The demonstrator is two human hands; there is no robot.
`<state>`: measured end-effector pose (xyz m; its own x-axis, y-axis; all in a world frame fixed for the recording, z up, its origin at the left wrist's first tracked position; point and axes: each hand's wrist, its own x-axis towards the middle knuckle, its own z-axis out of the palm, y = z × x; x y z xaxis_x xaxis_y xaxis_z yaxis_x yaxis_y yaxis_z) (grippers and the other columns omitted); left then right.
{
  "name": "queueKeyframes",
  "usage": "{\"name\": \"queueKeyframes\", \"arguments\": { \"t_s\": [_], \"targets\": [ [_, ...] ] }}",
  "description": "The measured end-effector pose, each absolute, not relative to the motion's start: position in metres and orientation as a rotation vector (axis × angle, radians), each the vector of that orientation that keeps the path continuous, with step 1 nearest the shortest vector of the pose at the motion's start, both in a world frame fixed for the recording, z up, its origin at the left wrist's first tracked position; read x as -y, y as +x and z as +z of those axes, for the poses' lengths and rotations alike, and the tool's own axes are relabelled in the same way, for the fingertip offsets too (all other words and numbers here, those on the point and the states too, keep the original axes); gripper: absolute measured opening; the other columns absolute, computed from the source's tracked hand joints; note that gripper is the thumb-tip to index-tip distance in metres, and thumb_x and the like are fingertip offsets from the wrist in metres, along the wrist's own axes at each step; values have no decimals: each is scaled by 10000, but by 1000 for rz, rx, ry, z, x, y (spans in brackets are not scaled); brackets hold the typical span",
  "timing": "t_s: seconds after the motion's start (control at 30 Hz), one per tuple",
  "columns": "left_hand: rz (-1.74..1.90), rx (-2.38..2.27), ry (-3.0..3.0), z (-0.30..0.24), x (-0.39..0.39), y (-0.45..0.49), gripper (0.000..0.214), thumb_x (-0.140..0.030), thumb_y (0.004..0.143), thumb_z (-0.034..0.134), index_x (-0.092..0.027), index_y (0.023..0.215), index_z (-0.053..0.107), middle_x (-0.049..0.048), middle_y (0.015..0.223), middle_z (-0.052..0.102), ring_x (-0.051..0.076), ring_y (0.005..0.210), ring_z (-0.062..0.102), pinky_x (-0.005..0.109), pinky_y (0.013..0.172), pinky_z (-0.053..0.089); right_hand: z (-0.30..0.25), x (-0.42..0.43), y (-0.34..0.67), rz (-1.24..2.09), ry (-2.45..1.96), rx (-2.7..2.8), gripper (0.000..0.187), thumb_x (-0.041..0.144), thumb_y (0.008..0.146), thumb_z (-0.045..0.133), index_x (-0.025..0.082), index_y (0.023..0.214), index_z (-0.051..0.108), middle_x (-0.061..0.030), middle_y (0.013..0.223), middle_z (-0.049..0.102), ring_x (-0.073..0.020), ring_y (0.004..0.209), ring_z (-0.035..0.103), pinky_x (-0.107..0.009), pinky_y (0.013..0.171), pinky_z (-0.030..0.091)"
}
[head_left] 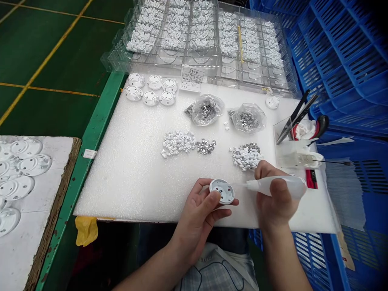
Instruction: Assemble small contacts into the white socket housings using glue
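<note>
My left hand [201,212] is closed around a small round white plastic housing [222,190], open side up, just above the near edge of the white foam sheet [133,173]. My right hand [274,198] grips a translucent squeeze bottle [277,186] lying sideways, its thin nozzle pointing left toward the housing and ending just short of its rim. Both hands are over the near right part of the sheet.
Piles of small white and metal parts [178,142] [246,155] and two plastic bags of metal bits [207,109] lie mid-sheet. Several finished white housings [150,91] sit far left. Clear compartment trays [200,36] stand behind, scissors [295,117] and blue crates [342,56] at right.
</note>
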<state>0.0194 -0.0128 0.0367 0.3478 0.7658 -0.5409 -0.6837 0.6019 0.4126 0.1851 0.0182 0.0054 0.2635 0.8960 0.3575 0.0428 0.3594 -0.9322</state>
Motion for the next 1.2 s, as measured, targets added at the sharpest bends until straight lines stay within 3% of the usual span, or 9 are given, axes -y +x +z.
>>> {"name": "queueKeyframes", "arguments": {
  "t_s": [0.53,1.2],
  "targets": [
    [935,-783,135,36,14,19,438,-391,784,907,-166,999,599,-4,892,718,143,844,764,137,668,604,2,-21,182,551,-1019,1230,573,405,944,650,196,531,312,54,533,211,-88,488,223,-314,516,168],
    [934,-781,135,37,13,19,451,-391,778,912,-160,1002,596,-1,888,720,140,841,764,138,675,604,4,-19,181,565,-1074,1232,587,452,930,655,204,523,313,51,537,209,-97,489,241,-322,520,167]
  ]
}}
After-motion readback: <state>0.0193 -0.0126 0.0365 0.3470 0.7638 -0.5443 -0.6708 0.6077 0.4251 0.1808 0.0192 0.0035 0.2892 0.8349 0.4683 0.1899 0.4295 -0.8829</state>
